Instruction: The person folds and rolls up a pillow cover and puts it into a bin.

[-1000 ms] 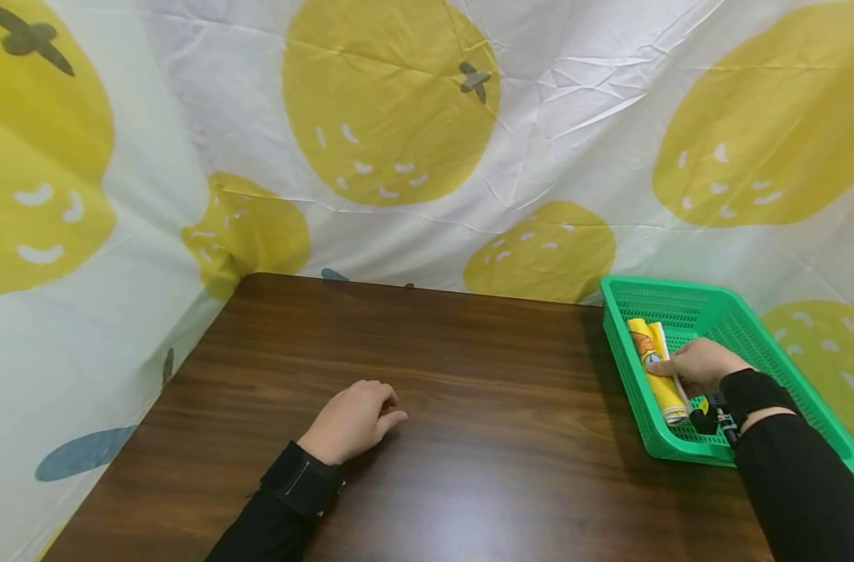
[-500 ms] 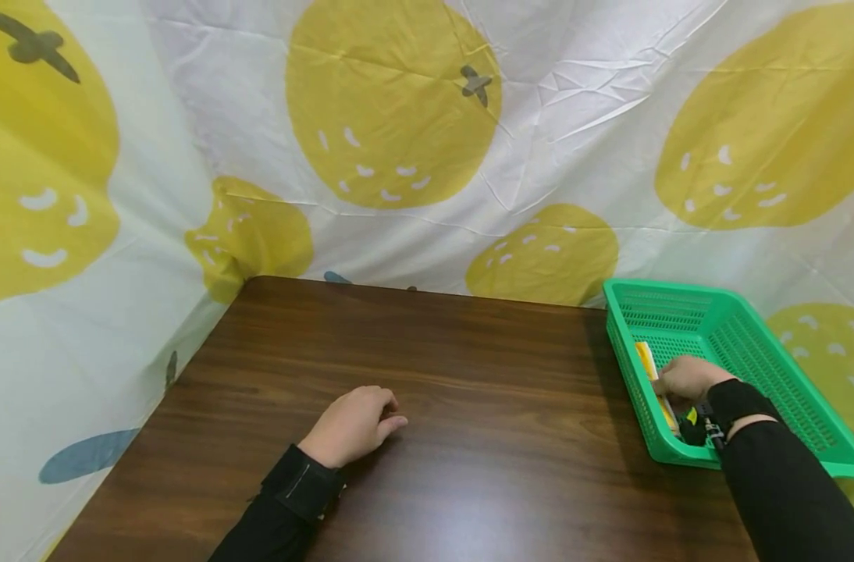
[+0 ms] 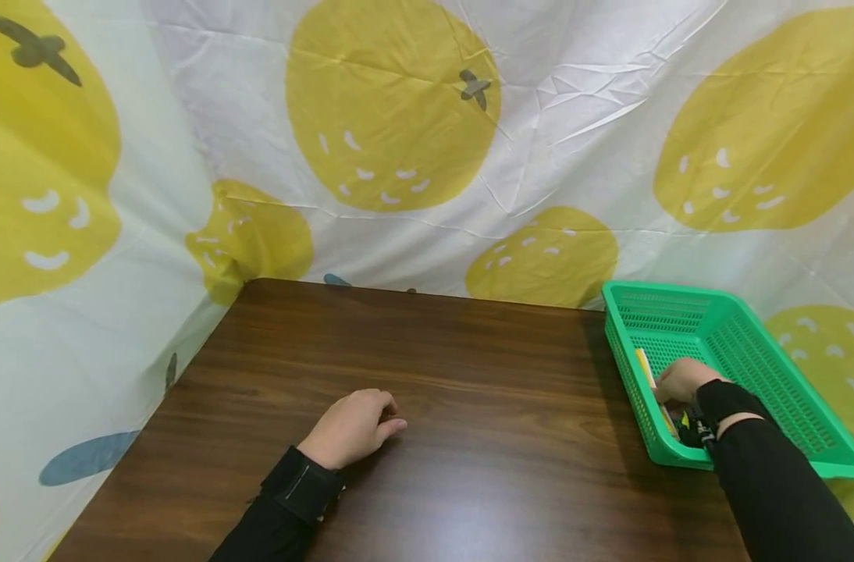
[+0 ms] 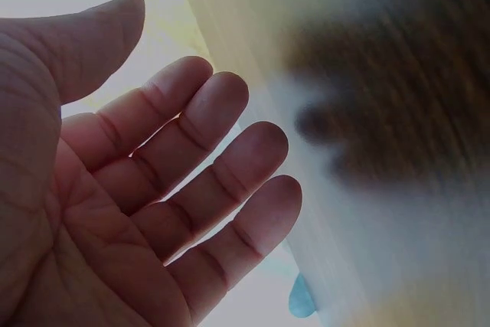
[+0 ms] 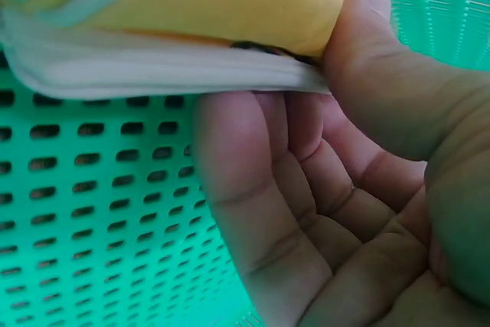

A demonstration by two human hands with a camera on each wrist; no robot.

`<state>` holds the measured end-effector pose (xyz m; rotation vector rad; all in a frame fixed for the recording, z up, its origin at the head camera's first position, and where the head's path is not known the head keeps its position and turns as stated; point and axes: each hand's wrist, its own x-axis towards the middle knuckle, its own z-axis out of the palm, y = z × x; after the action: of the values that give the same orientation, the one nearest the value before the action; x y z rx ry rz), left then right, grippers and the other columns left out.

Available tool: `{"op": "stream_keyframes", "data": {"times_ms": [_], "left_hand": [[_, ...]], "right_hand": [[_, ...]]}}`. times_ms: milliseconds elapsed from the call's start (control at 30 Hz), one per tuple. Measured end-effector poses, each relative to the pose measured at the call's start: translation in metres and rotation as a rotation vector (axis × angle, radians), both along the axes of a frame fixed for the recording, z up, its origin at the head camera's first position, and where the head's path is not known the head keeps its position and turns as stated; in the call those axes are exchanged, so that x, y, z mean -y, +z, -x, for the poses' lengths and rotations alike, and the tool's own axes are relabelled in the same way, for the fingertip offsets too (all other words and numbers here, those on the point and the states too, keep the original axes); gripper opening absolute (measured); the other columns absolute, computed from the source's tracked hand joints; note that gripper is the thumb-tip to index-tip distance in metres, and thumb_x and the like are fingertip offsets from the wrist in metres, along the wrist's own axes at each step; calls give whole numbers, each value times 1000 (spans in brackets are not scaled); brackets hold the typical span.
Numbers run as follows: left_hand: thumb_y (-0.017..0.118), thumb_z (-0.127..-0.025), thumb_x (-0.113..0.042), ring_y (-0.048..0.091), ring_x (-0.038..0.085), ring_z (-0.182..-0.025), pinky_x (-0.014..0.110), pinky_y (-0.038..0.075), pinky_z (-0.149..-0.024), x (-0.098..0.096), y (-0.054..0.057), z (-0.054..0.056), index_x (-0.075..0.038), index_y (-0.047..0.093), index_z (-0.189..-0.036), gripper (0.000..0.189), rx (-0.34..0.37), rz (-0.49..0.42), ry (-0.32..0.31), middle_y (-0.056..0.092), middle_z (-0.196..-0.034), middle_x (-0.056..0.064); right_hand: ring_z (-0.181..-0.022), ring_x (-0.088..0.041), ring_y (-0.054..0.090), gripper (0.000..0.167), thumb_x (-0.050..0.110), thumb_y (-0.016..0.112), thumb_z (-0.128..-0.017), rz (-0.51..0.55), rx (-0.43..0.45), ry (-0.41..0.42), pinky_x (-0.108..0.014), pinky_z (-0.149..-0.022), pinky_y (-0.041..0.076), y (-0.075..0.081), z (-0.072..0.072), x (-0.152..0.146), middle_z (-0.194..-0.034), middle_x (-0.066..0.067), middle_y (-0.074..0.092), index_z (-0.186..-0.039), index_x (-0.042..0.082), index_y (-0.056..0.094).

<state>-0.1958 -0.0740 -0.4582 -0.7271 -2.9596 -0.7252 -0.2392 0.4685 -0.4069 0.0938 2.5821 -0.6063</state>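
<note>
A folded yellow cloth (image 3: 645, 365) with a white underside stands steeply tilted by the left wall of the green basket (image 3: 620, 375). My right hand (image 3: 685, 380) is down in that basket. In the right wrist view its thumb lies against the yellow face of the cloth (image 5: 230, 5) and the fingertips meet the white side, so the hand pinches it. From the head, most of the cloth is hidden behind the hand. My left hand (image 3: 353, 429) stays over the table, fingers relaxed and slightly bent; the left wrist view shows a bare palm (image 4: 99, 243).
The basket stands at the right rear of the dark wooden table (image 3: 469, 406), close to the hanging sheet. That white sheet (image 3: 399, 242) with yellow fruit prints surrounds the back and sides. A black strap (image 3: 732, 402) circles the right wrist.
The cloth has gone from showing its printed face to standing nearly on edge by the basket's left wall. My right hand has moved slightly down and left with it. The left hand stays put.
</note>
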Motion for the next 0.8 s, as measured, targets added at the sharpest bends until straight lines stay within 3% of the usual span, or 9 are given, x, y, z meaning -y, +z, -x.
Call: {"op": "stream_keyframes", "data": {"times_ms": [133, 467, 567, 667, 767, 800], "left_hand": [[79, -97, -27, 67, 13, -80, 37, 57, -76, 0, 0, 0, -11, 77, -101, 17, 3, 2, 0, 74, -90, 0], [79, -98, -27, 67, 13, -80, 38, 57, -76, 0, -2, 3, -13, 77, -100, 15, 11, -8, 4, 74, -90, -1], [79, -98, -28, 67, 13, -81, 39, 57, -77, 1, -2, 3, -13, 77, -100, 16, 17, -13, 11, 74, -91, -1], [78, -98, -29, 67, 12, -82, 37, 57, -77, 3, 0, 3, -14, 77, -102, 16, 34, -16, 21, 75, -92, -2], [78, -99, -29, 66, 10, -81, 36, 57, -77, 7, 4, 3, -14, 77, -103, 15, 62, -26, 29, 75, -93, -3], [77, -99, -29, 66, 9, -80, 35, 57, -77, 9, 5, 3, -15, 77, -104, 15, 72, -27, 32, 75, -93, -3]], "right_hand": [[-53, -13, 50, 42, 10, 58, -105, -12, 9, -36, -31, -58, 42, -1, 0, 0, -58, 0, 61, -64, 16, 63], [-58, -15, 58, 39, 11, 59, -104, -24, 16, -44, -31, -59, 44, 2, 7, 1, -63, -2, 65, -66, 15, 61], [-62, -17, 64, 32, 10, 60, -103, -32, 9, -21, -31, -61, 48, 5, 8, 3, -66, -6, 69, -72, 7, 69], [-69, -20, 70, 24, 11, 62, -103, -10, 4, -3, -35, -65, 56, 9, 8, 5, -76, -10, 73, -90, -6, 73], [-74, -20, 73, 27, 16, 64, -105, -4, 6, 16, -38, -70, 60, 14, 8, 5, -80, -9, 75, -96, -7, 74], [-73, -20, 72, 29, 19, 64, -106, -4, 12, 17, -38, -71, 59, 17, 8, 5, -78, -7, 73, -92, -5, 73]]}}
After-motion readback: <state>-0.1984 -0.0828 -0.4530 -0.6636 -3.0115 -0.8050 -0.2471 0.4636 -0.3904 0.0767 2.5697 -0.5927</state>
